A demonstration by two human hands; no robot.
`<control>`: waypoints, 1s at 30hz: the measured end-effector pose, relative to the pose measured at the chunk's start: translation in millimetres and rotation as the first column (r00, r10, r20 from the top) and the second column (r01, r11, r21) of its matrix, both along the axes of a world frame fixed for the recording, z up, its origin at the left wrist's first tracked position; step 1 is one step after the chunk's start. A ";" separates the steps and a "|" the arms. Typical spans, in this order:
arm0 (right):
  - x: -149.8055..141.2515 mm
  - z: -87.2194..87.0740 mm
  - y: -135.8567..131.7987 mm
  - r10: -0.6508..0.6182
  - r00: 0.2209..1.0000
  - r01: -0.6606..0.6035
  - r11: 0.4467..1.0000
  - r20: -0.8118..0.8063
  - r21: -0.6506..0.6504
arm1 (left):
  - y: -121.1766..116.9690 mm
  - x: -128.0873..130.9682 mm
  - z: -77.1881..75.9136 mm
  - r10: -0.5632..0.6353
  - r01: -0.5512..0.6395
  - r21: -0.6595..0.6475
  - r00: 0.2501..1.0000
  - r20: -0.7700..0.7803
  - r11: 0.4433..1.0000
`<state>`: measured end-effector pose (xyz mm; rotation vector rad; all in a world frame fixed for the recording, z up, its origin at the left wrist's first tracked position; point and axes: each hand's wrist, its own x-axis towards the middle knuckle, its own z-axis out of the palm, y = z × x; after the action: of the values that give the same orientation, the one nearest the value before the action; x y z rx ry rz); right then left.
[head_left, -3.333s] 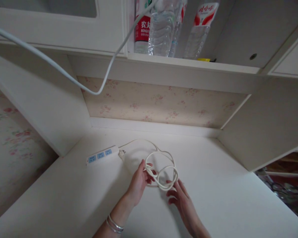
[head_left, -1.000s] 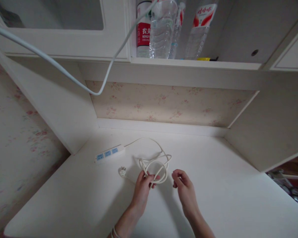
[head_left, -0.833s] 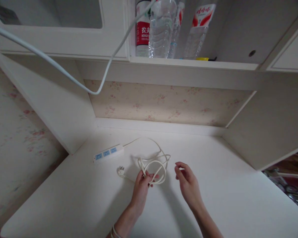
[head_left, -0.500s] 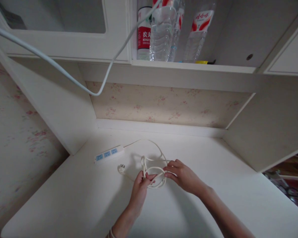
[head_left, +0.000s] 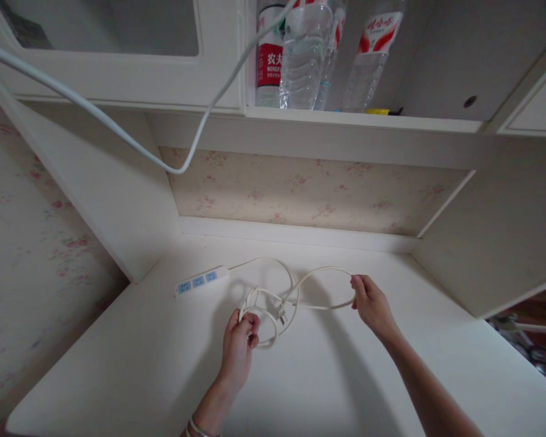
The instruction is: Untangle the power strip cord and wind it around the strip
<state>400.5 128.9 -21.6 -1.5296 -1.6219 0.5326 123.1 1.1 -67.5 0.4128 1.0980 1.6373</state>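
A white power strip (head_left: 198, 282) with blue sockets lies on the desk at the left. Its pale power cord (head_left: 273, 261) curves right into a tangle of loops between my hands. My left hand (head_left: 239, 340) is closed around the looped bundle at its left side. Off to the right, my right hand (head_left: 370, 303) pinches a long loop of the same cord, drawn out from the bundle. The cord's plug (head_left: 281, 314) hangs among the crossing strands, prongs pointing down. Some strands are hidden behind my left fingers.
The white desk (head_left: 141, 364) spreads under both hands. Above it, a shelf (head_left: 368, 123) holds several water bottles (head_left: 303, 60). A thick white cable (head_left: 118, 130) droops across the upper left, near the camera. Side panels stand left and right.
My right hand has moved right, pulling a long loop of cord out of the bundle. My left hand has shifted slightly left. The plug has moved right, from the desk into the strands.
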 end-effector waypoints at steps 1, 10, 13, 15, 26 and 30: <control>1.2 -0.4 -1.3 -0.047 0.999 0.047 0.999 -0.022 0.014 | 0.8 -0.5 0.0 0.003 -0.003 0.007 1.000 0.017 1.000; -5.6 11.1 -25.5 -0.209 0.961 0.237 0.959 -0.181 0.152 | 9.3 -3.7 -9.8 -0.037 0.038 -0.039 0.999 0.021 0.999; -19.3 14.8 -33.9 -0.109 0.987 0.138 0.947 -0.114 0.290 | 8.0 5.0 -14.8 -0.110 0.109 -0.058 0.994 -0.013 0.992; -31.0 17.2 -38.9 -0.004 1.000 0.011 0.915 -0.018 0.404 | 6.9 12.2 -18.2 -0.152 0.150 -0.069 0.988 -0.033 0.986; -47.1 29.1 -42.1 -0.206 0.844 0.330 0.927 -0.495 0.177 | 5.6 11.5 -25.7 -0.139 0.134 -0.068 0.987 -0.075 0.989; -30.4 19.5 -41.4 -0.224 0.695 0.375 0.924 -0.683 0.079 | 2.6 7.5 -21.1 -0.140 0.140 -0.032 0.990 -0.031 0.990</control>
<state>370.1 87.4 -2.1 -1.2064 -0.8146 0.6070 130.6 3.8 -88.6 0.4880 1.0918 1.4939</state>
